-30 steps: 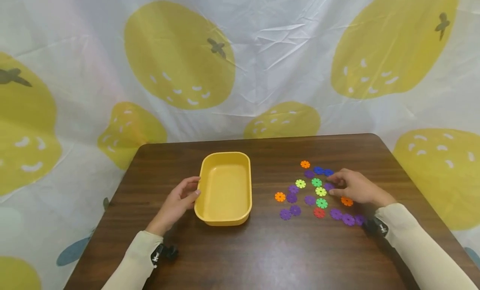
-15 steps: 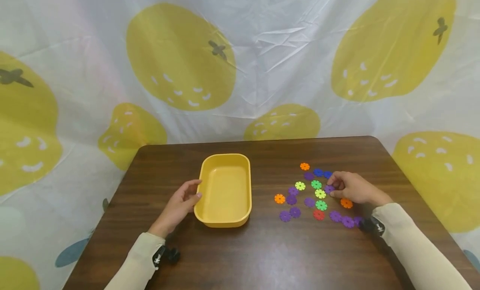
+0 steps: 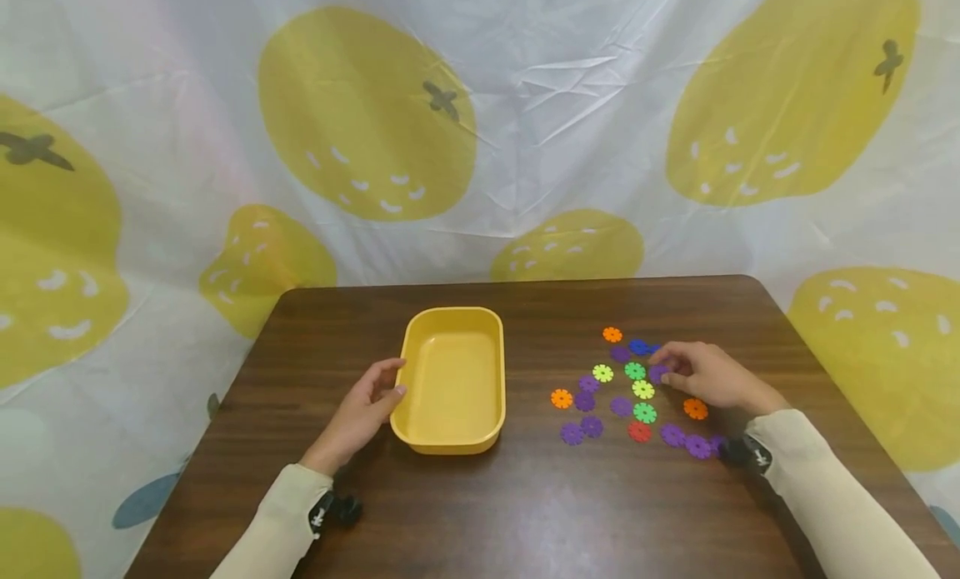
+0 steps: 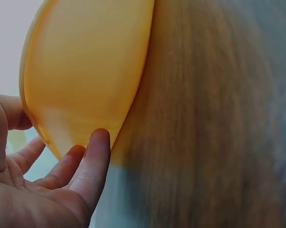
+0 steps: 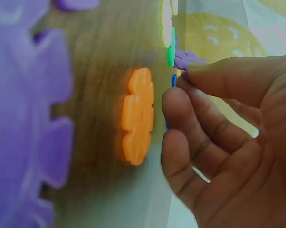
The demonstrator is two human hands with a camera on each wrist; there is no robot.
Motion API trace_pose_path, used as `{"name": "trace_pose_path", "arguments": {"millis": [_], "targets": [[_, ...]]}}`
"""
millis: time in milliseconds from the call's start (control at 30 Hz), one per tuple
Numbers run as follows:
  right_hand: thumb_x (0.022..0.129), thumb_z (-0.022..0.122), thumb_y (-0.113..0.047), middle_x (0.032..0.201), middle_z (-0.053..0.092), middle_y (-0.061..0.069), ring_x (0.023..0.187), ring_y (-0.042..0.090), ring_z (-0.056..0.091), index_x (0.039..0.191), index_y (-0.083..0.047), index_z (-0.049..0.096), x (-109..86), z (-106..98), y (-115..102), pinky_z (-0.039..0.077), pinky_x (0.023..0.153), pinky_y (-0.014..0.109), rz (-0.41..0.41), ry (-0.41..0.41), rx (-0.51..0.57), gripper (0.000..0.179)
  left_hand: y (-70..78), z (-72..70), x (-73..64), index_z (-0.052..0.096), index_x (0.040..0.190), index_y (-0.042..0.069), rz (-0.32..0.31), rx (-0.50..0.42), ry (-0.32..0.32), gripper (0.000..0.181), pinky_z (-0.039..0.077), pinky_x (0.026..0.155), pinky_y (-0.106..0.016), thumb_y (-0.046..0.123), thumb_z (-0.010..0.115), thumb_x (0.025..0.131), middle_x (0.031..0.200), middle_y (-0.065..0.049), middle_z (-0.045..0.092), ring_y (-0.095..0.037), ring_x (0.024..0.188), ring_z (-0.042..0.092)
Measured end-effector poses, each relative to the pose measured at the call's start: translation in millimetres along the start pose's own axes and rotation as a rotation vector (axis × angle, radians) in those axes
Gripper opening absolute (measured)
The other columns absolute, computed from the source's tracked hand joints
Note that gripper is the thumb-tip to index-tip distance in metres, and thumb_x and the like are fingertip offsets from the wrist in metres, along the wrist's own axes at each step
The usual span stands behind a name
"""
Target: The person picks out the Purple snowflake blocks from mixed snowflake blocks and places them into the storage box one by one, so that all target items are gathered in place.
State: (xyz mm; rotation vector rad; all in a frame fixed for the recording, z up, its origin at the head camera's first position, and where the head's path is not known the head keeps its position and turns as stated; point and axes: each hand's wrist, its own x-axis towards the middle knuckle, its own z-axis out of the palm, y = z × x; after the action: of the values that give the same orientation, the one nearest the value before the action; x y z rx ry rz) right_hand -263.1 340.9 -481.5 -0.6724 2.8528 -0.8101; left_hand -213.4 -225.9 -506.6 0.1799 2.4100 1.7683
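The yellow tub (image 3: 447,447) is touched at its left rim by the relaxed left hand (image 3: 357,412), seemingly for steadiness, while toward the right of the bench (image 3: 480,512) a purple disc (image 5: 186,60) is pinched edgewise by the right hand (image 3: 711,377), its flatness probably allowing little else.

Head view: looks from above the 6 o'clock edge of the wood-grain tabletop (image 3: 525,512), facing 12 o'clock and downward toward the lemon-print curtain (image 3: 570,146); widest and farthest. Left wrist view: close-range, facing the left hand (image 4: 38,199) at 7 o'clock and the yellow basin (image 4: 86,71) at 11. Right wrist view: skims the tabletop, with a purple notched disc (image 5: 19,133) nearest at 9 o'clock and the right hand (image 5: 238,133) at 4. Head and left wrist share the basin; head and right wrist share the orange notched disc (image 5: 139,118).
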Motion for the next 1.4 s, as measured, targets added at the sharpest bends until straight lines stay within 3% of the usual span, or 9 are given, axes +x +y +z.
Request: {"name": "trace_pose_path", "arguments": {"millis": [300, 500, 867, 1100, 1400], "targets": [[0.100, 0.074, -0.020, 0.089, 0.070, -0.006, 0.079, 0.012, 0.062, 0.114, -0.020, 0.074, 7.1, -2.1, -15.5, 0.052, 0.071, 0.026, -0.003, 0.093, 0.043, 0.013, 0.6, 2.0, -0.3, 0.046, 0.155, 0.014, -0.015, -0.043, 0.006, 0.049, 0.062, 0.086, -0.030, 0.022, 0.061, 0.109, 0.145, -0.022, 0.056, -0.031, 0.118, 0.063], [0.100, 0.076, -0.021, 0.088, 0.073, 0.000, 0.076, 0.011, 0.063, 0.113, -0.017, 0.074, 12.2, 4.0, -30.4, 0.052, 0.067, 0.026, -0.020, 0.143, 0.103, 0.014, 2.6, 2.8, -0.8, 0.043, 0.156, 0.010, -0.003, -0.047, -0.014, 0.051, 0.062, 0.087, -0.032, 0.019, 0.059, 0.109, 0.146, -0.025, 0.055, -0.035, 0.121, 0.062], [0.101, 0.075, -0.026, 0.087, 0.076, 0.006, 0.070, 0.021, 0.067, 0.112, -0.023, 0.073, 34.1, 7.9, -58.7, 0.054, 0.063, 0.027, -0.090, 0.130, 0.161, 0.012, 9.5, 1.0, 0.7, 0.043, 0.157, 0.009, -0.012, -0.073, -0.006, 0.049, 0.063, 0.092, -0.040, 0.016, 0.055, 0.110, 0.151, -0.026, 0.053, -0.039, 0.126, 0.062], [0.101, 0.075, -0.023, 0.086, 0.076, 0.008, 0.067, 0.016, 0.066, 0.113, -0.021, 0.073, 47.3, 13.9, -82.0, 0.052, 0.060, 0.026, -0.149, 0.132, 0.224, 0.012, 9.3, 1.6, 2.2, 0.045, 0.157, 0.011, -0.032, -0.060, -0.006, 0.046, 0.064, 0.090, -0.038, 0.017, 0.052, 0.112, 0.155, -0.023, 0.051, -0.037, 0.127, 0.062], [0.101, 0.075, -0.022, 0.081, 0.073, -0.004, 0.065, 0.014, 0.063, 0.111, -0.021, 0.074, 67.4, 33.9, -110.1, 0.052, 0.059, 0.026, -0.240, 0.120, 0.260, 0.011, 8.1, 0.2, 1.1, 0.043, 0.158, 0.009, -0.026, -0.067, -0.023, 0.046, 0.063, 0.092, -0.041, 0.016, 0.050, 0.113, 0.154, -0.025, 0.050, -0.039, 0.127, 0.062]]}}
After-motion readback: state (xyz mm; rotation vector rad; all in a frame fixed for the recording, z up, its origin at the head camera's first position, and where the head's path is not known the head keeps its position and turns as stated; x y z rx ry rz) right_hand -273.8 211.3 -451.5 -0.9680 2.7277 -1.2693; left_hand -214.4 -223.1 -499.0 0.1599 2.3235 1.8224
